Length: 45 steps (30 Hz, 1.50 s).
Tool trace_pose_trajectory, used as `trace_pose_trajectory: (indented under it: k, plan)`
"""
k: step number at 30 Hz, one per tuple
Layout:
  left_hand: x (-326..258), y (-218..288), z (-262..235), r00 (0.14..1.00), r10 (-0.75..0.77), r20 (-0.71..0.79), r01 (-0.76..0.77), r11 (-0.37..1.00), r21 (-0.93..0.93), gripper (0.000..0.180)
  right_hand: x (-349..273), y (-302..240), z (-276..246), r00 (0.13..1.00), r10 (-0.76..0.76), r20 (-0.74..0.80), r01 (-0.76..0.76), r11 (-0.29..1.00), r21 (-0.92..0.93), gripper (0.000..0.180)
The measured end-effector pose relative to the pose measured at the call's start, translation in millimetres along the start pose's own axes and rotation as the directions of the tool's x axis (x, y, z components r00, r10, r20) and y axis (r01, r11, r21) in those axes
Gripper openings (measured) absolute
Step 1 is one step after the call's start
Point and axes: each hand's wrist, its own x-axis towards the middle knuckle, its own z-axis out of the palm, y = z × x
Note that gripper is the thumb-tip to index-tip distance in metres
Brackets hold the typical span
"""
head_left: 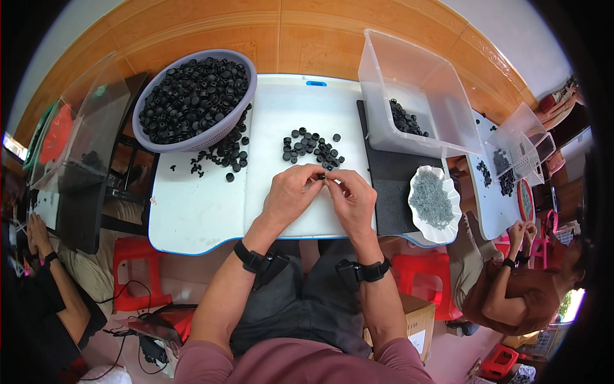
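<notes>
Over the near middle of the white table, my left hand and my right hand meet fingertip to fingertip. A small black round cap is pinched in the fingers of my left hand. My right thumb and forefinger are closed beside it; whatever they grip is too small to make out. Just beyond my hands lies a loose group of black caps. To the right, a white scalloped dish holds many tiny clear-grey pieces.
A lilac basket heaped with black caps stands at the far left, with more caps spilled beside it. A clear bin with some caps sits on a black mat. People work at tables on both sides. Red stools stand below.
</notes>
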Motion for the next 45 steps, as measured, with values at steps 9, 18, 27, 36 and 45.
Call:
trace_pose_trajectory:
  k: [9, 18, 27, 36, 45]
  plan:
    - [-1, 2, -1, 1.0, 0.02, -0.002, -0.02, 1.0, 0.021, 0.019, 0, 3, 1, 1.0, -0.022, 0.006, 0.022, 1.0, -0.009, 0.01]
    - [-2, 1, 2, 1.0, -0.003, -0.016, 0.003, 1.0, 0.015, 0.018, -2, 9, 0, 0.964, 0.265, 0.027, -0.264, 0.933, 0.246, 0.008]
    - [-3, 2, -1, 0.995, 0.09, -0.043, -0.089, 0.996, 0.03, 0.017, 0, 8, -1, 0.97, 0.239, 0.036, -0.241, 0.951, 0.194, 0.006]
    - [-4, 3, 1, 0.995, 0.092, -0.049, -0.089, 0.995, 0.054, 0.016, 1, 2, -1, 0.989, 0.141, 0.037, -0.145, 0.977, 0.155, 0.007]
    - [-3, 6, -1, 0.989, 0.143, -0.046, -0.141, 0.989, 0.037, 0.015, 3, 1, -4, 0.994, 0.099, 0.041, -0.104, 0.984, 0.144, 0.007]
